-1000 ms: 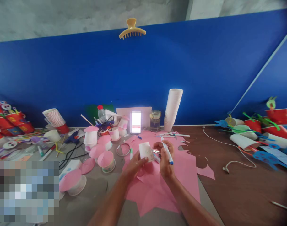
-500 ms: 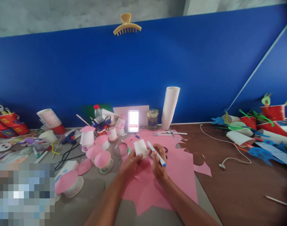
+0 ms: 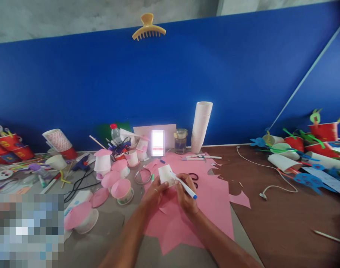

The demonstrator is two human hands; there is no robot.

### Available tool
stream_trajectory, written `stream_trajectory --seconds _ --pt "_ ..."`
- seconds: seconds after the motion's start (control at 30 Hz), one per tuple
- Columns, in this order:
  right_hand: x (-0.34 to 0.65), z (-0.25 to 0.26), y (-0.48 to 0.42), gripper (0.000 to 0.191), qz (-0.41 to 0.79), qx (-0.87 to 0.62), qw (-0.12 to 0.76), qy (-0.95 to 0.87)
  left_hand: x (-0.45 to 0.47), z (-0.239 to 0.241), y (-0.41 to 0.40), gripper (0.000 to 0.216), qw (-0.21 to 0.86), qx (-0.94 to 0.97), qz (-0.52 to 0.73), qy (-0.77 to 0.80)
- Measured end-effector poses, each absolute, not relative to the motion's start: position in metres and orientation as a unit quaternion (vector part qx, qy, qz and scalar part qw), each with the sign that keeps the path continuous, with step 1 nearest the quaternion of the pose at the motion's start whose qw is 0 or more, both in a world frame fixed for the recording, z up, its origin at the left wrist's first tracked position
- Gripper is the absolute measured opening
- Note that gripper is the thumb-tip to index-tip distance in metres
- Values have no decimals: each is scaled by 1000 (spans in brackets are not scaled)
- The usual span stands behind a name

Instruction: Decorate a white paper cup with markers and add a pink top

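Note:
My left hand (image 3: 155,192) pinches a small white piece of paper or card (image 3: 165,174) above the pink paper sheets (image 3: 211,212). In my right hand (image 3: 185,195) is a white marker with a blue end (image 3: 189,188), held like a pen. Its tip is at the right part of the white piece; whether it touches I cannot tell. Dark scissor handles (image 3: 194,179) show on the pink paper just beyond my right hand. A roll of clear tape (image 3: 143,176) lies to the left of the white piece.
Paper cups with pink tops (image 3: 121,190) stand to the left, near a glue gun (image 3: 81,163). Behind are a bright phone screen (image 3: 158,143), a glass jar (image 3: 180,141) and a tall cup stack (image 3: 201,126). A white cable (image 3: 281,171) and cup crafts (image 3: 322,136) lie right.
My right hand has shifted slightly left, bringing the marker's tip over to the white piece. More of the scissor handles shows. My left hand has hardly moved.

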State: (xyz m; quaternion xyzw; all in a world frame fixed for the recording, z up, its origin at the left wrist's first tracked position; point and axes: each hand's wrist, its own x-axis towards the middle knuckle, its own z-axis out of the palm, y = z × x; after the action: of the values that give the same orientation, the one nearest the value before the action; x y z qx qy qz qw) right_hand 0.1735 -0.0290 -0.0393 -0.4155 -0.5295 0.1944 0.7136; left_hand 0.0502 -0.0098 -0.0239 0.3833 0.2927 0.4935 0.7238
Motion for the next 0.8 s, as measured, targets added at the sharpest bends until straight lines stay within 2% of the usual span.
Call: stream_trajectory --seconds 0.2,0.5,0.63,0.8 --pt "173 -39 -31 10 172 -406 713 -545 48 -29 -7 43 710 403 495 296" --pt "171 -42 -31 13 167 -413 708 -548 48 -38 -4 38 703 407 494 310" --pt "178 -25 -31 18 170 -410 726 -526 42 -33 2 32 679 354 560 316" --pt "198 -2 -23 20 149 -438 779 -423 33 -25 11 40 652 321 604 327"
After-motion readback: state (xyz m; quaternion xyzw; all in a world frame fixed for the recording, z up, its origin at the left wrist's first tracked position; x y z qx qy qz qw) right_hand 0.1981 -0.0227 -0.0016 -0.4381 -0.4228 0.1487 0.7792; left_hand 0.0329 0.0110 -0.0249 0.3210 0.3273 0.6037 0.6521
